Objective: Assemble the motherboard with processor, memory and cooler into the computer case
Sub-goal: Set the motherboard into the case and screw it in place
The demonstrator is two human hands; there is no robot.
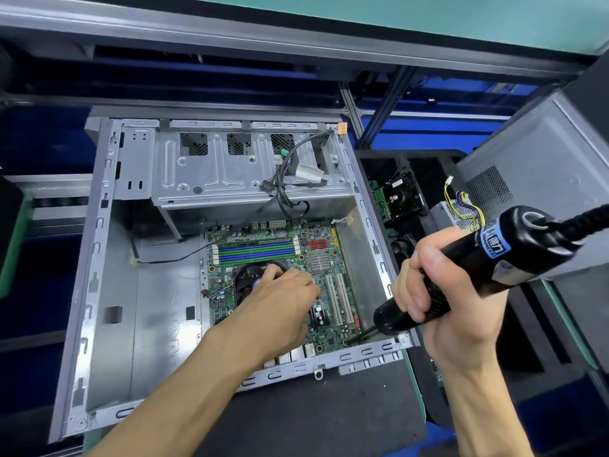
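Motherboard [290, 278] is lying flat inside the open computer case [108, 258] at the centre of the frame, seated so it can be screwed down. Left hand [283, 301] is resting on the board over the cooler [250, 278], fingers loosely spread and gripping nothing, likely steadying it. Right hand [438, 291], at lower right, is wrapping its fingers round the electric screwdriver [487, 258], angling the bit toward a mounting hole near the board's lower-right corner.
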